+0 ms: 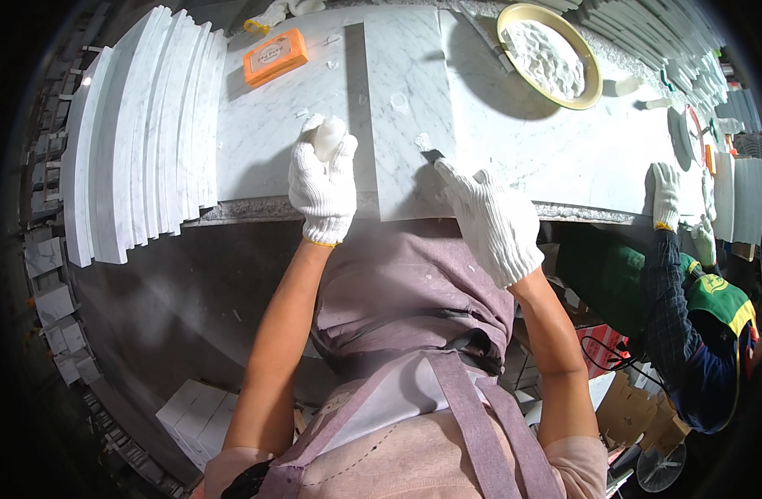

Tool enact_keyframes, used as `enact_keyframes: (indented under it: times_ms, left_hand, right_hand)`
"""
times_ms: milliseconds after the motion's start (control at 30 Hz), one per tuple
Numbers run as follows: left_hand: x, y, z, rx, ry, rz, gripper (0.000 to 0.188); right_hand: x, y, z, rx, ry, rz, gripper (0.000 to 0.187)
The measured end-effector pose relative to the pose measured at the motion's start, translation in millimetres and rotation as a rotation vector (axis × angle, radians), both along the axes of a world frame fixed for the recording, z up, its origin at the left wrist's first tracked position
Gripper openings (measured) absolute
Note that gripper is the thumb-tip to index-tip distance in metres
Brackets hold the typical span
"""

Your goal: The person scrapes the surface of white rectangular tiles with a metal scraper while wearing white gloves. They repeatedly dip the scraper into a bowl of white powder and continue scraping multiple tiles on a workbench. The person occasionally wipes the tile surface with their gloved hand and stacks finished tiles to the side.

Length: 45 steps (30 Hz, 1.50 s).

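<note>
My left hand (323, 183), in a white knit glove, is closed around a small whitish, rounded piece (328, 137); its exact kind is unclear. My right hand (493, 216), gloved the same way, grips a small dark-bladed scraper (433, 155); its handle is hidden in the fingers. The blade tip rests at or just over a long marble strip (406, 79) with grey veins. Beside the tip is a small whitish smear (422, 141) on the strip. The strip lies across the pale marble work surface (514, 150), and its near end reaches the front edge.
An orange box (275, 57) lies at the back left. A yellow-rimmed bowl (595, 79) of white powder stands at the back right. Upright marble slabs (140, 133) line the left side. At the far right, a co-worker's gloved hand (666, 195) rests by the table edge.
</note>
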<state>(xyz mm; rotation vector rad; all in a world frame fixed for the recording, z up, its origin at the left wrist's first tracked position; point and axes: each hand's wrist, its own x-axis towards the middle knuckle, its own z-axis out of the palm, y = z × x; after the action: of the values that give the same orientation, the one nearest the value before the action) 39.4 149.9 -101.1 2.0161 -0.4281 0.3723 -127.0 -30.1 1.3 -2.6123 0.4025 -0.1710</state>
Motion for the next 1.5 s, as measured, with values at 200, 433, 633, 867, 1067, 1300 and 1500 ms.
enact_keyframes:
  times_ms: [200,433,633,867,1067,1300,1500]
  left_hand:
    - [-1.2,-1.1,3.2,-0.008,-0.002,0.030,0.053]
    - [-1.5,-0.4,7.4,0.009,0.031,-0.004,0.055]
    - [-2.4,-1.9,8.6,-0.041,0.091,-0.010,0.055]
    - [-2.6,-3.2,13.2,0.024,-0.014,0.023,0.049]
    - [-4.1,-2.0,15.6,0.065,0.016,0.021,0.051]
    - [-3.2,4.6,22.0,0.006,0.043,-0.070,0.045]
    - [-2.7,23.8,32.6,0.322,-0.260,-0.292,0.057]
  right_hand:
    - [0.0,-5.9,6.4,0.103,-0.002,-0.040,0.043]
    - [17.2,-2.3,3.7,-0.012,0.129,-0.007,0.040]
    - [-8.9,-0.4,15.8,0.011,0.150,0.023,0.042]
    - [16.4,-0.2,9.2,0.037,0.047,-0.042,0.027]
    - [2.9,2.8,17.2,-0.042,0.202,0.034,0.020]
    - [-43.6,-9.4,17.0,0.134,0.001,-0.080,0.042]
    - [-78.9,-1.1,-13.9,0.314,-0.298,-0.246,0.040]
